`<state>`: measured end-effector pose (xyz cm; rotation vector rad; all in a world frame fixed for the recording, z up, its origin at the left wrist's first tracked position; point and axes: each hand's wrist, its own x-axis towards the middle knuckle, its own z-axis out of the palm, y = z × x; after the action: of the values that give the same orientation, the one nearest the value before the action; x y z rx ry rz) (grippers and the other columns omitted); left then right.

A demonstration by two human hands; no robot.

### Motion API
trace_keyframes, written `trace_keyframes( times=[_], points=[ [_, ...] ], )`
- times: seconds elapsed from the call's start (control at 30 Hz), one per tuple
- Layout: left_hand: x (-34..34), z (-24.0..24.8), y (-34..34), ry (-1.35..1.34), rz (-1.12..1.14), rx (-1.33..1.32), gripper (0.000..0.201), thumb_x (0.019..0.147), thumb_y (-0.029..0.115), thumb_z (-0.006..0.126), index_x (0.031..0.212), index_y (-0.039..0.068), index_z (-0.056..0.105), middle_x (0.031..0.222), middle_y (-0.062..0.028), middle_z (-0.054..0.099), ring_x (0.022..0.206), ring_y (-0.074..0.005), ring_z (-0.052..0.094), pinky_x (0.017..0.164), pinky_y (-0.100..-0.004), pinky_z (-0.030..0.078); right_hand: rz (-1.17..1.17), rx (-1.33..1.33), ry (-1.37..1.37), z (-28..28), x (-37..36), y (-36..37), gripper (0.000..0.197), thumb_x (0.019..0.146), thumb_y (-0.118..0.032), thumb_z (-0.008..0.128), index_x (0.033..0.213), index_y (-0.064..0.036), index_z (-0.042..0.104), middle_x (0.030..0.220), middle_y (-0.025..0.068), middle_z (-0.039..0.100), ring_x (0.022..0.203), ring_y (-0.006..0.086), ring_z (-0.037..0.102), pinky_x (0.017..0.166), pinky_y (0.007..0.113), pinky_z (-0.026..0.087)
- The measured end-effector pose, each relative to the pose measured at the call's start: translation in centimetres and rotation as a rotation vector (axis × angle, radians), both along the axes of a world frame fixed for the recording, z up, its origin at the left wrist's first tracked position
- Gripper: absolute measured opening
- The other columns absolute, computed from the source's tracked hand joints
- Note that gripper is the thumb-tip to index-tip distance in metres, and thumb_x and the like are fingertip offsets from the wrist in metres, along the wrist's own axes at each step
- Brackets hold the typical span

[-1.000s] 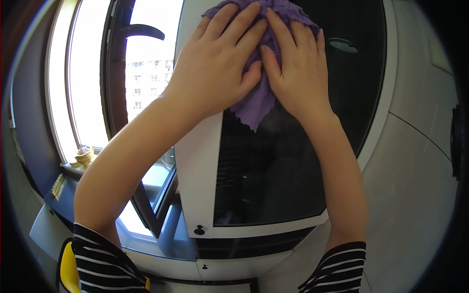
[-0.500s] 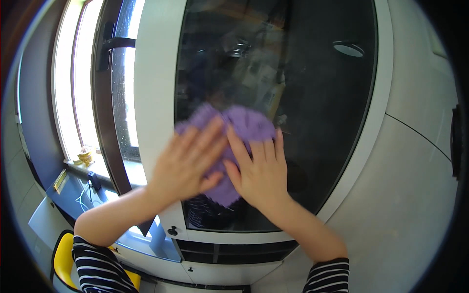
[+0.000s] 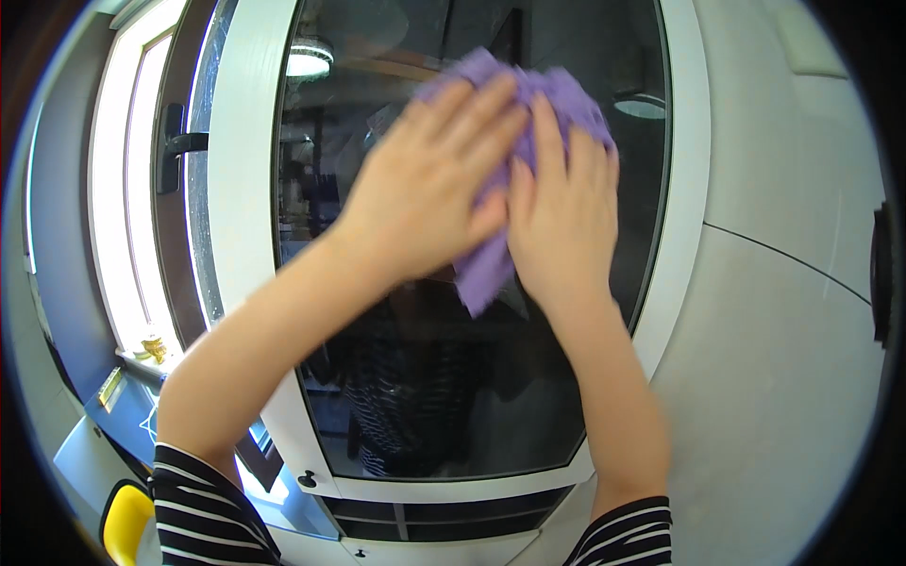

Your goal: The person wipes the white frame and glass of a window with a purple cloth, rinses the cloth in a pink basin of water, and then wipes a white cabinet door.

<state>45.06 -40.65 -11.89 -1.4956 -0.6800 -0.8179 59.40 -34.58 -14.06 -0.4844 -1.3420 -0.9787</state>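
A purple cloth [image 3: 486, 274] lies bunched against the dark glass [image 3: 406, 377] of a white-framed cabinet door. Flat on its left part rests my left hand [image 3: 429, 179], fingers stretched out and a little blurred. My right hand [image 3: 571, 217] presses on the right part beside it, its fingers also extended and slightly spread. The thumbs are close together over the cloth's middle. Ragged cloth edges show above the fingertips and below the left thumb. Neither hand is curled round the cloth; both are open.
At left, a window with a dark handle [image 3: 187, 142] stands beside the cabinet. Below are a small black knob [image 3: 307, 479], a blue desktop [image 3: 123, 424] and a yellow chair [image 3: 125, 519]. A pale wall [image 3: 774, 377] rises at right. The glass reflects ceiling lights.
Both hands have slid the cloth up and to the right over the glass, from its lower left to its upper right. The view has shifted somewhat.
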Motion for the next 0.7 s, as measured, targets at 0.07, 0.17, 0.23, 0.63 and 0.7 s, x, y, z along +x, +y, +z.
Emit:
trace_keyframes(
  times=[0.07,0.17,0.23,0.63,0.7],
  points=[
    [0.8,-2.6,0.1,0.052,0.008,-0.084,0.059,0.078,0.028,0.058,0.132,0.005,0.051,0.144,-0.0137,0.043,0.127,-0.034,0.042,0.106,-0.0437,0.035,0.08,-0.14,0.014,-4.0,0.9,0.0,0.055,0.086,-0.02,0.058,0.137,-0.0042,0.045,0.113,0.0197,0.05,0.107,0.0389,0.049,0.102,0.05,0.037],
    [0.0,-5.8,-0.7,0.084,0.013,-0.149,0.063,0.077,0.031,0.059,0.134,0.005,0.05,0.145,-0.0126,0.042,0.127,-0.0333,0.042,0.106,-0.0441,0.036,0.131,-0.276,-0.04,-7.6,0.3,-1.2,0.061,0.084,-0.022,0.059,0.139,-0.0022,0.042,0.115,0.0216,0.049,0.11,0.0438,0.047,0.1,0.051,0.038],
    [-1.8,-7.0,-2.0,0.083,0.142,-0.226,0.066,0.076,0.034,0.061,0.134,0.005,0.05,0.147,-0.0125,0.04,0.127,-0.033,0.042,0.106,-0.0445,0.036,0.106,-0.269,-0.126,-8.3,-0.7,-1.9,0.066,0.083,-0.024,0.061,0.141,-0.0028,0.04,0.116,0.0221,0.048,0.111,0.0446,0.046,0.1,0.051,0.038],
    [-5.6,5.7,-2.3,-0.094,0.238,0.186,0.053,0.09,0.03,0.049,0.14,0.014,0.043,0.15,-0.0093,0.035,0.135,-0.0366,0.036,0.108,-0.043,0.035,0.2,0.218,-0.031,7.8,-6.0,-0.4,0.049,0.085,-0.027,0.057,0.129,-0.005,0.054,0.117,0.0144,0.055,0.115,0.0297,0.049,0.111,0.046,0.029],
    [-3.3,8.0,-0.3,-0.038,0.184,0.252,0.052,0.091,0.032,0.05,0.14,0.015,0.043,0.15,-0.0093,0.035,0.134,-0.0364,0.036,0.11,-0.0424,0.033,0.107,0.232,0.038,9.5,-3.7,1.1,0.048,0.088,-0.028,0.055,0.13,-0.0053,0.053,0.118,0.0148,0.056,0.116,0.0303,0.05,0.11,0.047,0.028]
  ],
)
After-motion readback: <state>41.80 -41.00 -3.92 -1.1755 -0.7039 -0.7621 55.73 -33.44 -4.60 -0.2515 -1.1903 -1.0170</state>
